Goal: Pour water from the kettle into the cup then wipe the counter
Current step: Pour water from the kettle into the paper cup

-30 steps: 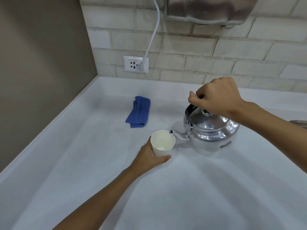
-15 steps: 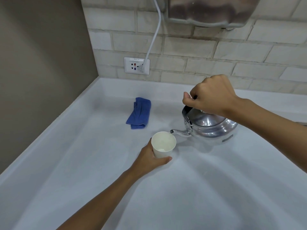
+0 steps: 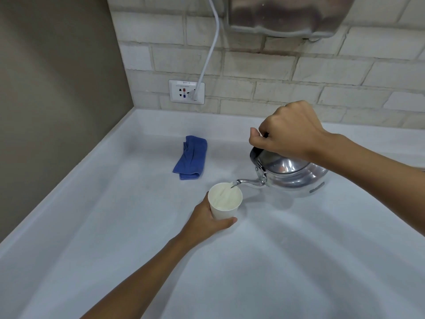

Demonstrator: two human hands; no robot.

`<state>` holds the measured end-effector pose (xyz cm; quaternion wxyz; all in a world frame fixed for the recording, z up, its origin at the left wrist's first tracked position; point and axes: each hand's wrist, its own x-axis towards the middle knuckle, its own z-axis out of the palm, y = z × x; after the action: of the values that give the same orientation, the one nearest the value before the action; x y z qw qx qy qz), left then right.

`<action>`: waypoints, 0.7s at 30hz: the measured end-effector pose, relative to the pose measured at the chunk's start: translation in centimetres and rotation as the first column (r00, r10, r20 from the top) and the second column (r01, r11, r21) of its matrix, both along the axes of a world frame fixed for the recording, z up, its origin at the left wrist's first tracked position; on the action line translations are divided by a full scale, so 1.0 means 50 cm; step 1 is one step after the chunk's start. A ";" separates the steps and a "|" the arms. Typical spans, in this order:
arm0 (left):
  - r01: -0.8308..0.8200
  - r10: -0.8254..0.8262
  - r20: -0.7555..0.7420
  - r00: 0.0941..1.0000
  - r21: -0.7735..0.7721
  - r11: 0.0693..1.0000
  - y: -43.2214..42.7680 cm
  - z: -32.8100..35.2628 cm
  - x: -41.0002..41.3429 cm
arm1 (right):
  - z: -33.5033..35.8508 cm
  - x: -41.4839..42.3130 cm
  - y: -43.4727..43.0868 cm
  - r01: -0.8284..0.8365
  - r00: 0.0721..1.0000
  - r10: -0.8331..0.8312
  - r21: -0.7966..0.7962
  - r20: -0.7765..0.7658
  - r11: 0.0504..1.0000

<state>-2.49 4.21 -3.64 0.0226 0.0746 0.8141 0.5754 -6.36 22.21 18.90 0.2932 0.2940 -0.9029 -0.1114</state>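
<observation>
A white paper cup (image 3: 224,203) stands on the white counter (image 3: 299,261), and my left hand (image 3: 207,223) is wrapped around its near side. My right hand (image 3: 287,132) grips the handle of a shiny metal kettle (image 3: 292,174), which is lifted and tilted to the left. The kettle's thin spout (image 3: 247,182) hangs over the cup's far rim, and a stream of water runs from it into the cup. A folded blue cloth (image 3: 190,157) lies on the counter behind the cup, to the left.
A brick wall runs along the back with a white socket (image 3: 186,92) and a plugged-in white cable (image 3: 211,49). A metal appliance (image 3: 287,14) hangs above. A brown wall (image 3: 57,88) borders the counter on the left.
My right hand has raised the kettle and tipped it further left, bringing the spout over the cup's rim; water now flows into the cup. My left hand has stayed on the cup.
</observation>
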 end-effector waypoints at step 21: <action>0.001 -0.001 -0.005 1.000 -0.004 1.000 0.000 -0.002 0.000 | 0.018 0.006 0.004 -0.016 1.000 0.016 0.044 -0.005 0.999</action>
<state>-2.49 4.21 -3.74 0.0212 0.0765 0.8153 0.5736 -6.04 22.40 19.80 0.2901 0.3071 -0.8971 -0.1296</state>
